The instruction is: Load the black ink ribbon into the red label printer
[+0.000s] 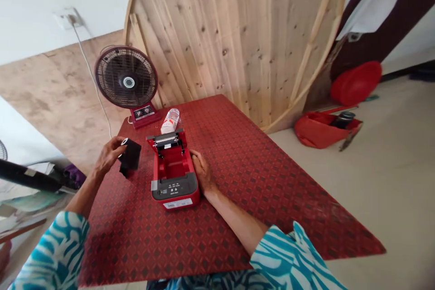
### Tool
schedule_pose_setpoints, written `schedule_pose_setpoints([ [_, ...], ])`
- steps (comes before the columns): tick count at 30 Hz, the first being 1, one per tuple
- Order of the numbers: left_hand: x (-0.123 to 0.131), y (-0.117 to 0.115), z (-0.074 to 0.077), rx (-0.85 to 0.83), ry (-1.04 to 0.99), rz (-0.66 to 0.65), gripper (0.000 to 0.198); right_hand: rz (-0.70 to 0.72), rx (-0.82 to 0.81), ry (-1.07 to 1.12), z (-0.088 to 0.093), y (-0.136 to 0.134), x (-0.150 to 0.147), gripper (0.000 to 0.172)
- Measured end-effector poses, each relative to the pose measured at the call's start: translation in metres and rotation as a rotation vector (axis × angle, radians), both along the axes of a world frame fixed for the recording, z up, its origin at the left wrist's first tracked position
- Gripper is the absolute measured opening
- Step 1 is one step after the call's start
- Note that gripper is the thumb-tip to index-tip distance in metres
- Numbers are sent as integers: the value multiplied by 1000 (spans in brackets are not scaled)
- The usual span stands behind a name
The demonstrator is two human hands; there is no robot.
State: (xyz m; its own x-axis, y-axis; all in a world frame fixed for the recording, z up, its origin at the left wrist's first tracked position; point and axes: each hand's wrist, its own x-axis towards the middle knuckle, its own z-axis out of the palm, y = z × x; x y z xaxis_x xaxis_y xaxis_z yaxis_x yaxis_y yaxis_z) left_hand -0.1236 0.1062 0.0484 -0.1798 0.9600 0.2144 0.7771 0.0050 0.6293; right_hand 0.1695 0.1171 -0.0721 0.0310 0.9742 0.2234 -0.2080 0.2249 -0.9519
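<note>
A red label printer with a dark grey front panel stands on the table, its lid raised and its paper bay bare. Against the printer's right side rests my right hand, thumb at the upper edge and fingers along the wall. To the left of the printer, above the tabletop, my left hand pinches a black paper roll by its top end. That roll has a pale core, and a loose end hangs down from it, slightly blurred.
Behind the printer lies a clear plastic bottle. A maroon fan stands at the table's far left corner, its cord running to a wall socket. The patterned red table ends near a round wooden panel. An orange-red bag sits on the floor.
</note>
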Motion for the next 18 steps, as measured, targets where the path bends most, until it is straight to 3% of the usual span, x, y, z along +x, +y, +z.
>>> schedule_pose_setpoints([
  [3, 24, -33, 22, 130, -452, -104, 42, 2, 20, 14, -1, 1, -1, 33],
  [5, 47, -50, 31, 72, -522, -145, 41, 6, 30, 22, -1, 2, -1, 32],
  [8, 83, -59, 35, -41, -361, -275, 41, 0, 38, 30, -2, 2, -1, 31],
  [12, 119, -49, 29, -96, 52, -488, 42, 3, 59, 12, -1, 2, -2, 31],
  [18, 139, -26, 16, -173, 344, -545, 36, -19, 75, 7, 1, 1, -2, 31],
])
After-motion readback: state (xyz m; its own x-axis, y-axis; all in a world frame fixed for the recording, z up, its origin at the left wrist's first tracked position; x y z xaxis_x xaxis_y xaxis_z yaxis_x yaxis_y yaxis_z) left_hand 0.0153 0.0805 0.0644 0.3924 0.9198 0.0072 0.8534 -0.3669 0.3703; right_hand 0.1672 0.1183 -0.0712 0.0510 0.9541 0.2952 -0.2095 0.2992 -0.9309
